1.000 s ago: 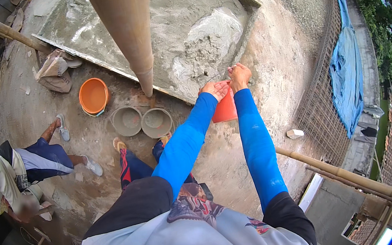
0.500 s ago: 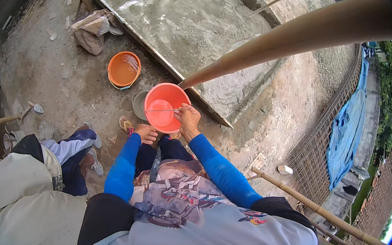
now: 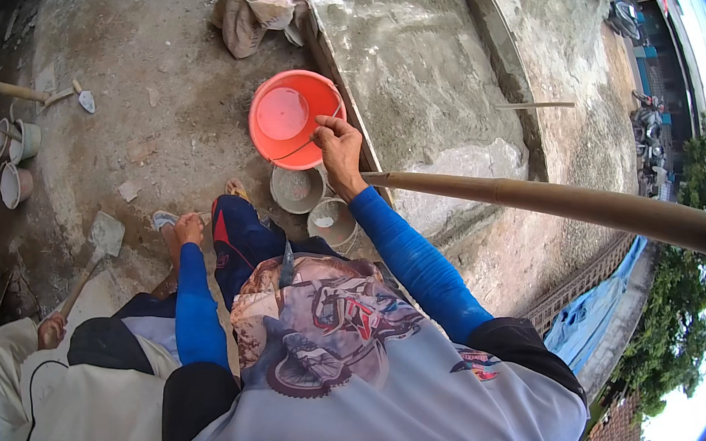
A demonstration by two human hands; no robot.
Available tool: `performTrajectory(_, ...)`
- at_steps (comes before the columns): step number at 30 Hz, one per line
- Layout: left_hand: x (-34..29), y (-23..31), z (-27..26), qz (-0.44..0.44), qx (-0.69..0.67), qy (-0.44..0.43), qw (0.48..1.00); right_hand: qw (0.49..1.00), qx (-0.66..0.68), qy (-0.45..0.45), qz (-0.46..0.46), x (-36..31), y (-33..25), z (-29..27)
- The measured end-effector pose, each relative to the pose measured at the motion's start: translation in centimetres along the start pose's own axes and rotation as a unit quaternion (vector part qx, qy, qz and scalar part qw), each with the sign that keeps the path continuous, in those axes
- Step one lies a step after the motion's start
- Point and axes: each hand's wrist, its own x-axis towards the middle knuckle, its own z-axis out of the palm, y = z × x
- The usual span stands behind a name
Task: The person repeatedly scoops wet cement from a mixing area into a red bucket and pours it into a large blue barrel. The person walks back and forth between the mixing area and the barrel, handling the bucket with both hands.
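Observation:
My right hand is closed on the thin wire handle of a red bucket. The bucket hangs or stands beside the board edging the wet concrete, and I look down into its open mouth. Its bottom shows pale pink; whether it holds water I cannot tell. My left hand is down by my left thigh, fingers curled in, with nothing visible in it. Two grey mortar-stained buckets, one just below the red bucket and another nearer my legs, stand on the ground.
Wet concrete lies beyond the board. A bamboo pole slants across the right. Near the board lies a crumpled sack. At left, a co-worker's hand grips a shovel; several small buckets stand farther off.
My left hand has moved away from the red bucket to my side. My right hand has carried the bucket forward by its handle. The view has turned; the orange bucket no longer shows.

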Motion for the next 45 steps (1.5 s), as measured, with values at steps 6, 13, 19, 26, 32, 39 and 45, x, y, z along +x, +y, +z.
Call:
performTrajectory(6, 3.0, -13.4, -11.2, -0.364, -0.087, 0.052, 0.926, 0.989, -0.102, 0.083, 0.067, 5.4, 5.6, 2.1)
performTrajectory(13, 4.7, -1.8, -18.9, -0.281, -0.065, -0.070, 0.955, 0.896, -0.401, 0.157, 0.106, 9.9, 6.9, 4.8)
performTrajectory(19, 8.6, 15.8, -24.0, -0.027, -0.091, 0.064, 0.993, 0.842, -0.518, 0.108, 0.105, 14.4, 10.7, 7.1)
performTrajectory(26, 8.5, 15.2, -26.6, -0.033, -0.160, 0.177, 0.970, 0.851, -0.462, 0.112, 0.222, 22.2, 18.1, 15.2)
performTrajectory(32, 3.6, -6.5, -25.7, -0.255, 0.178, 0.076, 0.948, 0.843, -0.477, -0.013, 0.249, 27.8, 15.4, 37.2)
performTrajectory(39, 8.7, 5.1, -30.4, -0.265, -0.098, 0.217, 0.934, 0.774, -0.530, -0.302, 0.168, 35.3, 18.4, 64.8)
performTrajectory(45, 14.9, 13.7, -35.4, -0.165, -0.353, 0.404, 0.828, 0.700, -0.519, -0.491, -0.015, 30.3, 17.2, 96.2)
